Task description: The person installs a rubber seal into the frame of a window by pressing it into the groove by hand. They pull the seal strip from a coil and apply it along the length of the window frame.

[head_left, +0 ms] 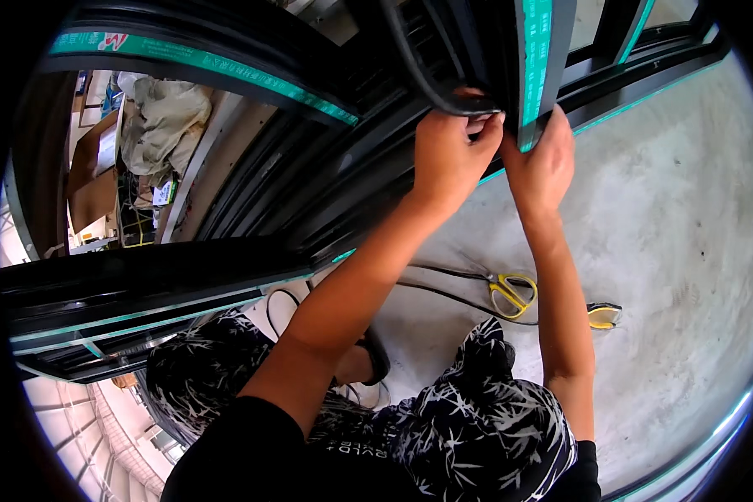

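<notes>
My left hand (452, 159) is closed in a pinch on the end of a black rubber strip (422, 79), which curves down from the top of the view. Beside it, my right hand (542, 171) is wrapped round the lower end of a dark upright profile (556, 58) covered with a green tape strip (535, 50). The two hands nearly touch at the dark frame (468, 50). What lies between the left fingertips and the frame is partly hidden.
Yellow-handled scissors (513, 297) lie on the grey concrete floor (661, 226) below my forearms, beside a thin black strip (443, 294). A yellow and black object (604, 315) lies right of my right forearm. Through the frame at left show a cardboard box (94, 180) and crumpled plastic sheeting (163, 117).
</notes>
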The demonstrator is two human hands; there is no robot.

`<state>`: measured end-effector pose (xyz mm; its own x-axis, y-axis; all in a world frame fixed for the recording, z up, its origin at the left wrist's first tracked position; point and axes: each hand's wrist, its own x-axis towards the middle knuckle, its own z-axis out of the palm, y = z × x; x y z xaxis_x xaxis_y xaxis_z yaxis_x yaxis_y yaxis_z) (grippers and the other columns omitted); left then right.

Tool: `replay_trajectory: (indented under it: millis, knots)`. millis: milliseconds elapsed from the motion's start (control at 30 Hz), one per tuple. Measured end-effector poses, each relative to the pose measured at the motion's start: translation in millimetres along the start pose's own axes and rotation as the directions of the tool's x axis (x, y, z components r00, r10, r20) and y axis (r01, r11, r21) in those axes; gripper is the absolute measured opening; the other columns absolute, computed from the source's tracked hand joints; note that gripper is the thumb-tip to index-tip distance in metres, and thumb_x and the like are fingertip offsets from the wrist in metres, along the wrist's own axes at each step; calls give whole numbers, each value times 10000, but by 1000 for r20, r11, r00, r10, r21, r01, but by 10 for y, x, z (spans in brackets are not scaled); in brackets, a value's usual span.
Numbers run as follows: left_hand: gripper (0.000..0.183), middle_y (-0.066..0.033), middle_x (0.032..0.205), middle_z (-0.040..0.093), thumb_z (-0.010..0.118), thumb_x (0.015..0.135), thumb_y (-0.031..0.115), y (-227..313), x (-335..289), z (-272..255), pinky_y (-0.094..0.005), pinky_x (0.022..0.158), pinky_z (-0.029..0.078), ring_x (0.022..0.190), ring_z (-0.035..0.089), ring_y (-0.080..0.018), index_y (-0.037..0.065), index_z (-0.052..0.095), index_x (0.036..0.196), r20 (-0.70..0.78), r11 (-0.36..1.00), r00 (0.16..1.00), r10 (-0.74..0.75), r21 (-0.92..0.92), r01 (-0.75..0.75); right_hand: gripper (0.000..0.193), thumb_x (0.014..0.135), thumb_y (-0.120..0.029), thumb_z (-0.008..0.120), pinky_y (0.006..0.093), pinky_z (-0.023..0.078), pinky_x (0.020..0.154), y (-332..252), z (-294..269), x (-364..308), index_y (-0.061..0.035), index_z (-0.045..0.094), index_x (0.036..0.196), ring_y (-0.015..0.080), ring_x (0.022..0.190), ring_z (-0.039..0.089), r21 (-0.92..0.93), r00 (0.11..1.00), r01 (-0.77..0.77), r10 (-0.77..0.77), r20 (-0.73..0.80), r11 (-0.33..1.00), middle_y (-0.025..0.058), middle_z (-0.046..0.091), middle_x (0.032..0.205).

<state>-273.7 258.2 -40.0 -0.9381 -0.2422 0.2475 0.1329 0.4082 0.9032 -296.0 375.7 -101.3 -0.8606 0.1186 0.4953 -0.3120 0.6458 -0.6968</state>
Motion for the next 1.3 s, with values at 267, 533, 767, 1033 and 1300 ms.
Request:
replay_trajectory:
  millis: [267,533,767,1033,1300]
  knots:
    - [114,-132,840,722,729,863,51,-68,-4,76,-335,694,592,776,751,-241,-14,684,946,-39,997,999,35,73,-33,614,762,-212,828,467,516,855,-62,-37,44,11,552,1263,409,1006,615,30,999,-30,29,28,999,200,662,1071]
    - [137,-101,853,750,743,899,59,28,67,-70,-287,713,578,777,733,-143,-34,667,964,88,990,996,7,141,-19,603,745,-208,835,469,525,834,-22,-50,57,4,564,1241,411,990,633,-1,999,4,-4,38,1000,192,674,1052]
    - [172,-67,743,709,773,887,119,468,125,-200,-248,649,544,680,672,-79,-23,690,940,5,985,1000,22,172,-23,584,716,-280,912,408,533,756,82,-333,543,-26,608,1145,361,854,677,382,903,-125,-55,427,916,166,713,948]
    - [119,-114,791,738,723,908,84,343,122,-135,-297,663,572,740,751,-187,-21,685,948,-18,971,999,45,236,-39,609,707,-272,929,359,545,802,11,-433,746,-16,610,1158,258,853,691,339,802,-199,-47,596,919,121,730,970]
    - [113,-142,808,721,725,889,74,205,151,-46,-343,635,573,716,734,-250,-10,686,953,-43,917,977,211,354,-182,509,724,-195,860,367,551,783,-98,-431,723,-12,617,1132,279,824,699,322,844,-179,-23,536,930,141,726,923]
